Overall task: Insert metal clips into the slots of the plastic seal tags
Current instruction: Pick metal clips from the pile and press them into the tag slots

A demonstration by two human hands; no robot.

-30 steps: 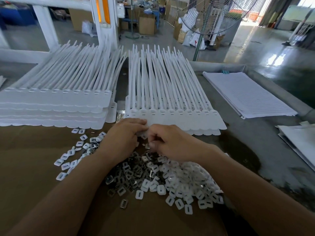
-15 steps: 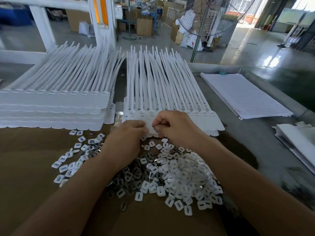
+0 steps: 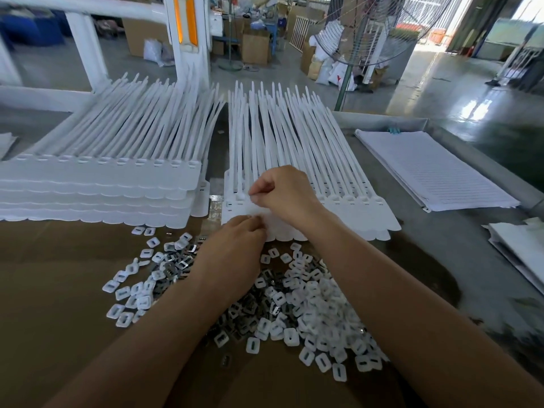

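Seal tags [image 3: 353, 214], right hand [image 3: 284, 194] fingers [image 3: 260, 191] pinched on one slot, left hand [image 3: 234, 250] fingers [image 3: 253, 224] curled gripping near edge

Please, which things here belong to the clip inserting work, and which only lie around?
Job: seal tags, second tag stack, clips, left hand, right hand.
Lying about: paper stack, fan, cardboard box, loose sheets.
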